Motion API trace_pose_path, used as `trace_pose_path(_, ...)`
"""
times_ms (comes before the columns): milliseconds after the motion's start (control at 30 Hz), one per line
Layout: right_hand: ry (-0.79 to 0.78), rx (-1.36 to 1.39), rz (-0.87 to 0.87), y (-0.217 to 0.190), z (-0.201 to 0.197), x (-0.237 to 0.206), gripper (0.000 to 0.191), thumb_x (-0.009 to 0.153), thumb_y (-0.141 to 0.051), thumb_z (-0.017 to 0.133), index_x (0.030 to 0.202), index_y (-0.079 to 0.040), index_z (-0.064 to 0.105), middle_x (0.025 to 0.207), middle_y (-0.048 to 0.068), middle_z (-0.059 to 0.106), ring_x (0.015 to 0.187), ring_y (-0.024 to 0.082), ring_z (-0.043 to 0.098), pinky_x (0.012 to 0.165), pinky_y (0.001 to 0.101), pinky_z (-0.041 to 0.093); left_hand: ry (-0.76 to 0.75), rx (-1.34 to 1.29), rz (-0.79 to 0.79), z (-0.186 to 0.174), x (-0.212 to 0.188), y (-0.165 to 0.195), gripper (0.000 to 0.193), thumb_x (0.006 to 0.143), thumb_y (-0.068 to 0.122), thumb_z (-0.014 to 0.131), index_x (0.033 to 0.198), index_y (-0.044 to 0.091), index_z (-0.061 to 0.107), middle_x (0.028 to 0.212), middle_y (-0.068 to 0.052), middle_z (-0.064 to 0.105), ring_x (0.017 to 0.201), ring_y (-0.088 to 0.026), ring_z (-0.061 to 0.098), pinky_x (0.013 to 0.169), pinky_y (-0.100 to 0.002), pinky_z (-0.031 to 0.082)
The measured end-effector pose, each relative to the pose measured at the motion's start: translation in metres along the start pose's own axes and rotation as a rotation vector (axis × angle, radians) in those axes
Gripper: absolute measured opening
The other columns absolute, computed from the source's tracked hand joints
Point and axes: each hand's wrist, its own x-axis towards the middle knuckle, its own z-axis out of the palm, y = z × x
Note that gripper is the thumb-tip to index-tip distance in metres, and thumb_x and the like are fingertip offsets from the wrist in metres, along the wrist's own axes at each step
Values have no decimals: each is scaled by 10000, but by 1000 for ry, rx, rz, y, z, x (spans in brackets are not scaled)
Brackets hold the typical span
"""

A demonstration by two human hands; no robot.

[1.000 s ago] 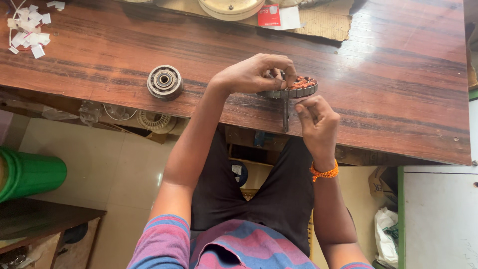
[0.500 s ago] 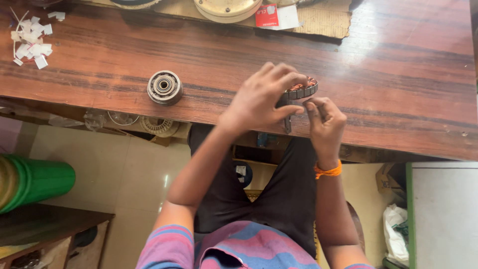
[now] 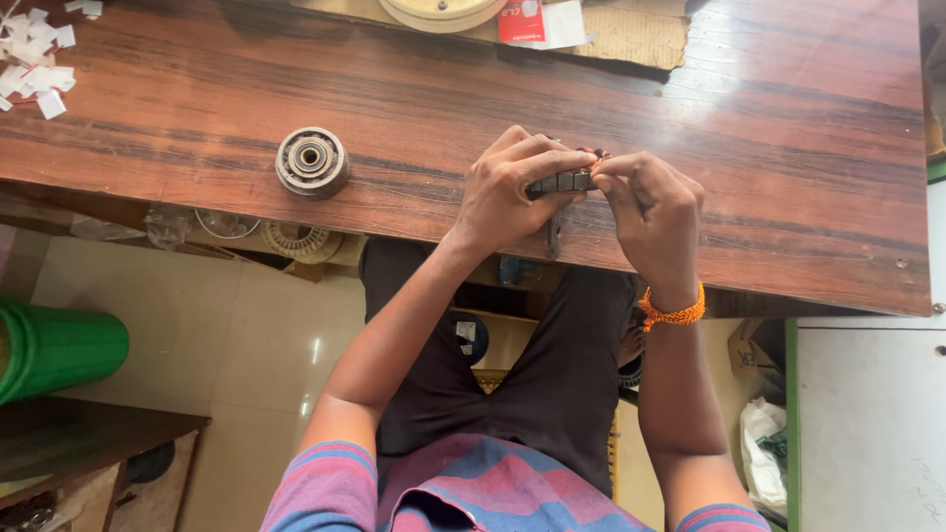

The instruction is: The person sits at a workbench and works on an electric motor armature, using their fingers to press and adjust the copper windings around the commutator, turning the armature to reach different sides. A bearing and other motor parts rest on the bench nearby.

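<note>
Head camera looks down as a seated person works at a dark striped wooden worktop [image 3: 788,148]. Both hands meet near its front edge: the left hand [image 3: 507,192] and the right hand [image 3: 650,212] each keep a closed grip on a small round grey metal stator with copper windings [image 3: 564,181], mostly hidden by fingers. A round grey metal bearing hub [image 3: 311,162] lies well apart to the left; white paper scraps [image 3: 34,59] sit at the far corner.

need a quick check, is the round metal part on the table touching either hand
No, the round metal part lies alone on the table, well apart from the left hand.
</note>
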Motion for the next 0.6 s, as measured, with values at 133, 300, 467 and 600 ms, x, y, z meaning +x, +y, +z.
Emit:
trace_pose_path(133, 0, -32, -13, -3, 3, 4, 30, 1024, -6, 737, 1041, -4, 712, 888, 60, 717, 722, 58, 606, 630, 238, 456, -24, 20, -3, 1, -3, -9, 402, 804, 318, 882, 1186, 277, 766, 1067, 101, 758, 881, -128, 604, 826, -283, 565)
trace_pose_path(300, 11, -103, 8, 9, 4, 13, 38, 1025, -26, 759, 1027, -12, 724, 792, 50, 683, 645, 77, 539, 600, 252, 398, -6, 34, 42, 3, -7, -8, 405, 827, 321, 859, 1209, 239, 754, 1113, 78, 758, 904, -137, 604, 864, -318, 556)
trace_pose_path(467, -22, 13, -35, 22, 9, 26, 30, 1057, -57, 744, 1061, -31, 729, 879, 4, 714, 728, 18, 648, 600, 211, 484, -59, -64, -12, -9, 1, -1, 440, 863, 473, 791, 1182, 173, 747, 1071, 45, 764, 922, -157, 627, 867, -338, 557)
trace_pose_path(600, 41, -70, 22, 27, 7, 29, 110, 1021, -118, 821, 1043, -25, 766, 649, -32, 549, 583, 28, 446, 538, 248, 315, -136, -63, -264, -8, 21, 6, 300, 951, 416, 677, 1093, 169, 772, 1010, 4, 772, 900, -162, 683, 825, -339, 558)
